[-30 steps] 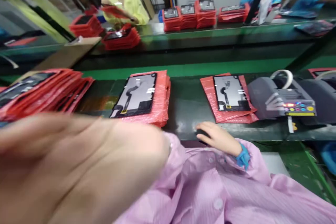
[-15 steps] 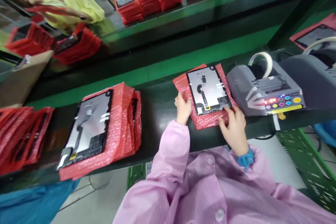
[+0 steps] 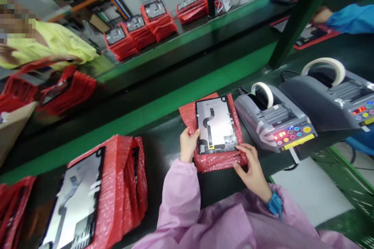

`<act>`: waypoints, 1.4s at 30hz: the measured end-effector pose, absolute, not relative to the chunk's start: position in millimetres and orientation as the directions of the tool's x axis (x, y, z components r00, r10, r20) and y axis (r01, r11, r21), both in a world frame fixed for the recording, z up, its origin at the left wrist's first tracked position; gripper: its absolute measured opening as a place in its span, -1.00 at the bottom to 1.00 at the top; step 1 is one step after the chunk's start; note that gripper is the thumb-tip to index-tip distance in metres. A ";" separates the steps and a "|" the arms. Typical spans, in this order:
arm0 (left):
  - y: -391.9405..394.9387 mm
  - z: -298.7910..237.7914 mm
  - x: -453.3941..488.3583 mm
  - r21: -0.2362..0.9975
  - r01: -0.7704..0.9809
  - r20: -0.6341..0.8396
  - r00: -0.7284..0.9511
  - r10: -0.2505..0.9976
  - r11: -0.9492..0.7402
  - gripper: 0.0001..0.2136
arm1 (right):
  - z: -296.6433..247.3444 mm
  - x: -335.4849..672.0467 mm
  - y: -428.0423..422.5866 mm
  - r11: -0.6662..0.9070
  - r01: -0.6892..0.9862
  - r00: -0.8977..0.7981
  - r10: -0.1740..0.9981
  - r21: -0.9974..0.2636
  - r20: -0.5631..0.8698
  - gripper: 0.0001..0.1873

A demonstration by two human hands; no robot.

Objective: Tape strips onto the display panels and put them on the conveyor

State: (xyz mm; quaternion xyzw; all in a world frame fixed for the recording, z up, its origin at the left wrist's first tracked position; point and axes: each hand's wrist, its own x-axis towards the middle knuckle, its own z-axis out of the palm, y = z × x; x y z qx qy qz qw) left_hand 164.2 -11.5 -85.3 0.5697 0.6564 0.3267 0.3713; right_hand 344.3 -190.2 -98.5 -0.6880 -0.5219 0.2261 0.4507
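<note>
A tablet screen panel [image 3: 217, 126] with a silver back, black frame and curved dark flex cable lies on red bubble-wrap bags [image 3: 216, 162] in front of me. My left hand [image 3: 188, 144] grips the left side, its thumb on the panel's edge and its fingers against the red wrap. At the lower right corner, my right hand [image 3: 251, 169] has its fingertips on the panel and wrap, with the thumb spread lower down on the wrap. Left of my hands, a similar panel [image 3: 76, 198] rests on a stack of red bubble bags [image 3: 122, 186].
Two grey tape dispensers [image 3: 274, 120] with tape rolls and lit buttons stand to the right. Beyond the green ledge are stacked red-wrapped panels [image 3: 157, 23]. A person in yellow [image 3: 55, 42] is at upper left; a blue sleeve [image 3: 353, 18] reaches in at upper right. A green crate [image 3: 350, 171] sits below.
My view has swung to the right, bringing the second dispenser and the blue-sleeved arm further into sight. Both hands stay at the panel, which appears turned slightly straighter.
</note>
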 end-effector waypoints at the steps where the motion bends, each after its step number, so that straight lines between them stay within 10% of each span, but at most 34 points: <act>1: -11.3 -83.6 164.1 0.840 0.527 -0.102 -0.079 0.992 0.128 -0.85 | -98.7 343.9 -188.4 -0.066 0.483 0.388 0.910 -0.873 0.147 -0.56; 14: -24.0 -68.7 156.3 0.848 0.521 -0.062 -0.085 0.994 0.098 -0.83 | -96.5 355.2 -149.9 -0.193 0.369 0.528 0.849 -0.909 0.034 -0.61; 25: -53.9 -67.8 133.9 0.970 -0.141 -0.200 -0.010 0.980 0.197 -0.67 | -88.3 338.7 -157.1 -0.177 0.615 0.511 0.832 -0.768 0.217 -0.66; 33: -98.6 -78.0 33.4 0.954 -0.207 -0.272 -0.295 0.916 0.217 -0.63 | -75.9 347.3 -152.1 -0.437 0.597 0.526 0.847 -0.673 -0.083 -0.23; 39: -94.5 -99.2 11.7 0.954 -0.174 -0.286 -0.269 0.920 0.246 -0.61 | -70.0 350.1 -119.5 -0.562 0.674 0.480 0.826 -0.479 -0.295 -0.58; 42: -87.4 -104.0 8.1 0.948 -0.187 -0.300 -0.256 0.919 0.258 -0.63 | -73.3 358.5 -115.6 -0.538 0.541 0.407 0.840 -0.646 -0.358 -0.65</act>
